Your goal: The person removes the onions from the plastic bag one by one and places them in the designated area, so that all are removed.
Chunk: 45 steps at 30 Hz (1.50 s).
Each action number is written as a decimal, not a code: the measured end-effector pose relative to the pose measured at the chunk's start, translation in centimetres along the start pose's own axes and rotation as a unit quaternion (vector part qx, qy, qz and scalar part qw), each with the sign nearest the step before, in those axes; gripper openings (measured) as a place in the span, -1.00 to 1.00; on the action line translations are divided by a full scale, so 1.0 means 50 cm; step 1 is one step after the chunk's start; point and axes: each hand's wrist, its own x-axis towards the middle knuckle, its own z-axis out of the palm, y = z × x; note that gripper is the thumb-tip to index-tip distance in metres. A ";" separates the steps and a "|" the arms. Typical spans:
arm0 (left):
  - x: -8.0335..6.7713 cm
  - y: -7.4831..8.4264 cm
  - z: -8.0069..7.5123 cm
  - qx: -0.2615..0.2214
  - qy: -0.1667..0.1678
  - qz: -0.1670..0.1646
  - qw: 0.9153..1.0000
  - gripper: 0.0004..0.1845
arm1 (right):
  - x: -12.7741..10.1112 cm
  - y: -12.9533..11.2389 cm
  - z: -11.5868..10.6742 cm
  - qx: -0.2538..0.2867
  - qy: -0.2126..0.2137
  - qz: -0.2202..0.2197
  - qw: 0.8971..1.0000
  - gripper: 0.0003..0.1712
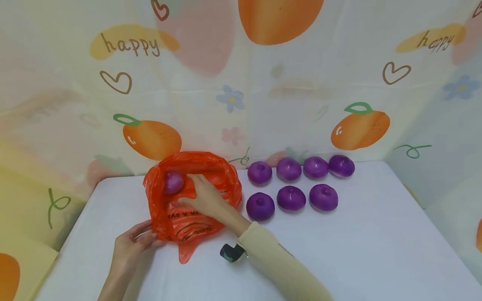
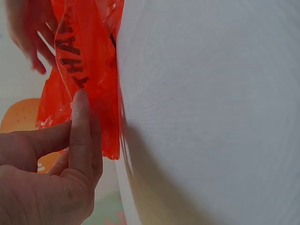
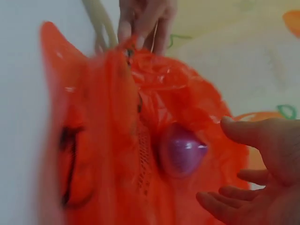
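Observation:
A red plastic bag (image 1: pixel 193 238) with black print stands with its mouth spread wide on the white table. Inside it, toward the left wall, lies one purple onion (image 1: pixel 174 182), also plain in the right wrist view as a glossy onion (image 3: pixel 182 151) with a pointed tip. My left hand (image 1: pixel 132 246) pinches the bag's lower left edge between thumb and fingers. Over the bag's mouth reaches my right hand (image 1: pixel 207 198), thumb and fingers spread apart and nothing held. In the right wrist view the right hand (image 3: pixel 267 173) is beside the onion, apart from it.
Several purple onions stand right of the bag in two rows, a back row (image 1: pixel 288 169) and a front row (image 1: pixel 291 198). A small black device (image 1: pixel 231 253) sits by the right sleeve (image 1: pixel 278 255). Behind the white table (image 1: pixel 361 251) hangs a fruit-patterned cloth (image 1: pixel 263 117).

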 end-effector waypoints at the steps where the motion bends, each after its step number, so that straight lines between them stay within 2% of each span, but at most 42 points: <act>1: -0.002 0.001 0.000 -0.002 -0.001 0.003 1.000 -0.46 | 0.014 -0.003 0.006 -0.002 0.003 0.007 1.000 -0.14; 7: -0.002 0.003 0.007 0.002 -0.004 0.000 1.000 -0.47 | 0.078 -0.010 0.042 -0.002 0.009 0.033 0.999 -0.15; 14: -0.002 0.005 0.013 0.016 0.004 -0.001 1.000 -0.47 | 0.124 -0.036 0.058 -0.108 -0.009 0.060 0.992 -0.12; 20: -0.003 0.009 0.022 0.019 -0.002 0.013 1.000 -0.47 | 0.147 -0.047 0.057 -0.115 -0.015 0.070 0.991 -0.24; 27: -0.007 0.006 0.030 0.007 -0.003 0.008 1.000 -0.48 | 0.148 -0.025 0.086 -0.062 0.008 0.069 0.996 -0.29; 30: -0.010 0.005 0.031 -0.004 -0.002 0.012 1.000 -0.49 | 0.147 -0.020 0.096 -0.065 0.027 0.066 0.995 -0.31; 35: -0.009 0.006 0.024 -0.016 -0.001 0.015 1.000 -0.50 | 0.143 -0.026 0.094 -0.103 0.035 0.064 0.992 -0.33; 42: -0.003 0.009 0.007 -0.002 0.009 0.026 1.000 -0.49 | 0.125 -0.050 0.075 -0.193 0.004 0.073 0.979 -0.21; 45: -0.002 0.008 0.001 -0.006 0.016 0.023 1.000 -0.48 | 0.116 -0.060 0.068 -0.213 -0.014 0.067 0.975 -0.17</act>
